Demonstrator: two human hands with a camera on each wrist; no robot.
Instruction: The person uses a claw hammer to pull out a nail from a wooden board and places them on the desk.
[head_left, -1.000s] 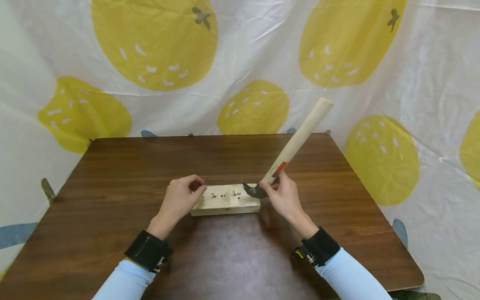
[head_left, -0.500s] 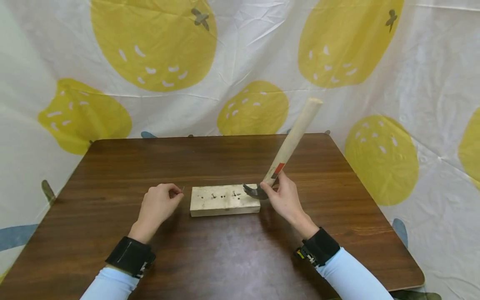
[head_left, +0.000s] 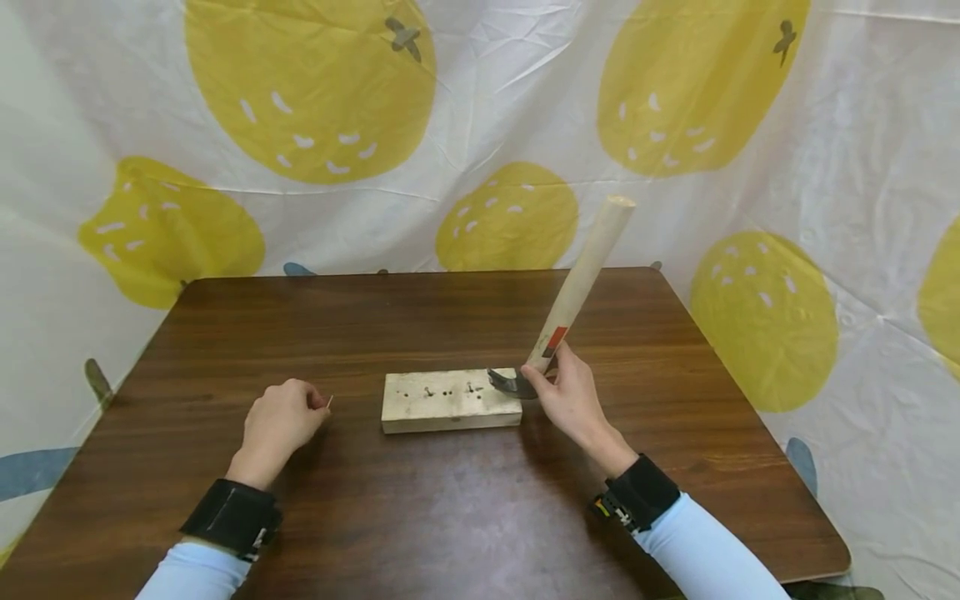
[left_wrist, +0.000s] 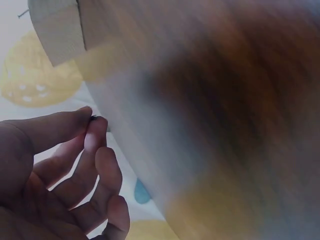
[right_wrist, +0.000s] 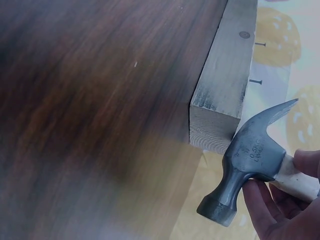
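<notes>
In the head view, my right hand grips a claw hammer low on its wooden handle, near the dark head. Its handle slants upward and its claw lies over the right end of a pale wooden block. The right wrist view shows the steel hammer head beside the block's end. Two nails stick up from the block, one a nail near the claw, and small dark holes mark its top. Left of the block, my left hand pinches a thin nail between thumb and forefinger, mostly hidden.
The block lies on a brown wooden table. A white cloth with yellow fruit prints hangs behind the table and along its sides.
My left hand has moved left and toward me, from the block's left end to beside it, carrying the nail. The hammer handle has tipped slightly more upright; the right hand stays put.
</notes>
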